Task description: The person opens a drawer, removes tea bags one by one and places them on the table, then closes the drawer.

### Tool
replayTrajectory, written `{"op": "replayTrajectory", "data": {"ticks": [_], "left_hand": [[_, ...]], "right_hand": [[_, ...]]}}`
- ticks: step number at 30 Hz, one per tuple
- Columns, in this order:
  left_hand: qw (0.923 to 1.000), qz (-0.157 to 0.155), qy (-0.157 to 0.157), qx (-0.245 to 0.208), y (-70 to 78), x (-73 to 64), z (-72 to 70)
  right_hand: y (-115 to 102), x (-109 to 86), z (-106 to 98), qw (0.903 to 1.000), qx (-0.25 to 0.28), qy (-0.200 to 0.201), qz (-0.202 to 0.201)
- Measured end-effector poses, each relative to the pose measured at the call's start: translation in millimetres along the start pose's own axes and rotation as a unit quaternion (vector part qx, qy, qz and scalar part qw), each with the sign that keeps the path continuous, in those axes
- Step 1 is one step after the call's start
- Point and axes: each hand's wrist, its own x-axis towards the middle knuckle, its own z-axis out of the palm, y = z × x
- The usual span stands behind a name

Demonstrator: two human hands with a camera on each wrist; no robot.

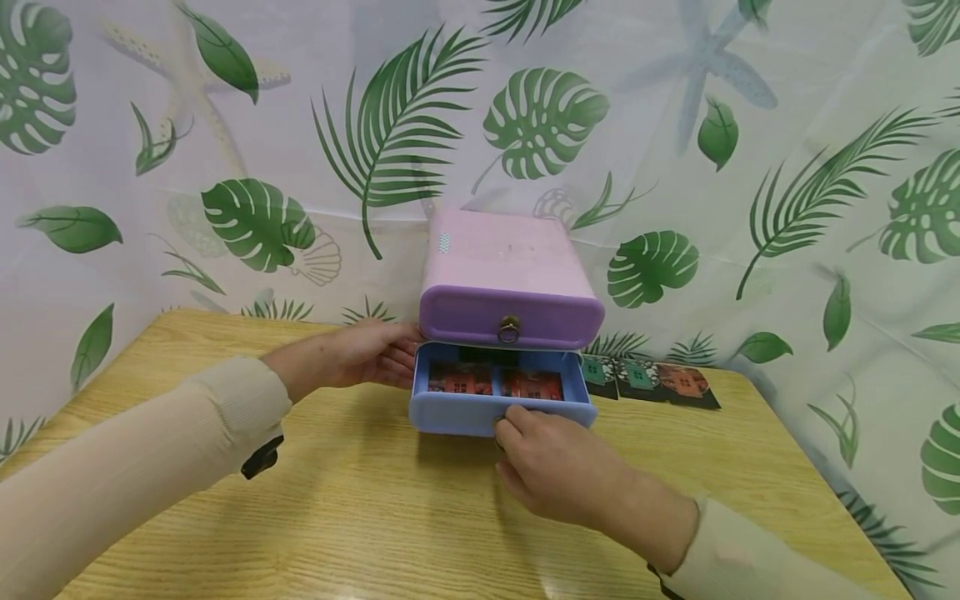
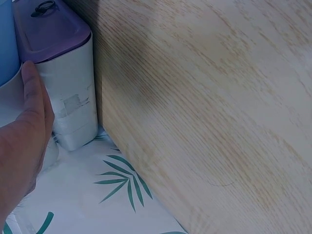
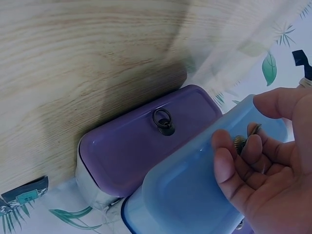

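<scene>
A small drawer cabinet (image 1: 510,258) with a pink top and purple upper front stands near the back of the table. Its blue drawer (image 1: 453,414) is pulled out, with red-and-black printed cards (image 1: 532,385) lying inside. My right hand (image 1: 558,462) has its fingers curled round the brass ring pull (image 3: 240,143) on the blue front, the thumb at the drawer's upper edge. My left hand (image 1: 375,354) lies with extended fingers against the cabinet's left side. A lower purple drawer (image 3: 141,141) with its own ring shows beneath the blue one in the right wrist view.
To the cabinet's right, several dark cards (image 1: 637,375) with green and orange pictures lie on the wooden table (image 1: 337,517). Behind stands a leaf-printed cloth (image 1: 405,125), close to the cabinet's back.
</scene>
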Motion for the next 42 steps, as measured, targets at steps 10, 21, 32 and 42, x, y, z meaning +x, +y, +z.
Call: {"op": "replayTrajectory", "data": {"ticks": [10, 21, 32, 42], "left_hand": [[1.0000, 0.004, -0.002, -0.002, -0.4, 0.1, 0.1], [1.0000, 0.004, 0.002, 0.002, -0.5, -0.4, 1.4], [1.0000, 0.005, 0.003, 0.003, 0.1, -2.3, 2.1], [1.0000, 0.003, 0.004, 0.002, -0.5, -1.3, 1.7]], "right_hand": [[-3, -2.8, -2, 1.0000, -0.003, -0.007, 0.000], [-7, -5.6, -2, 0.9999, -0.012, 0.003, -0.005], [-9, -7.2, -4, 0.9997, -0.020, -0.008, -0.007], [-11, -9.5, -4, 0.9997, -0.019, -0.003, -0.015]]}}
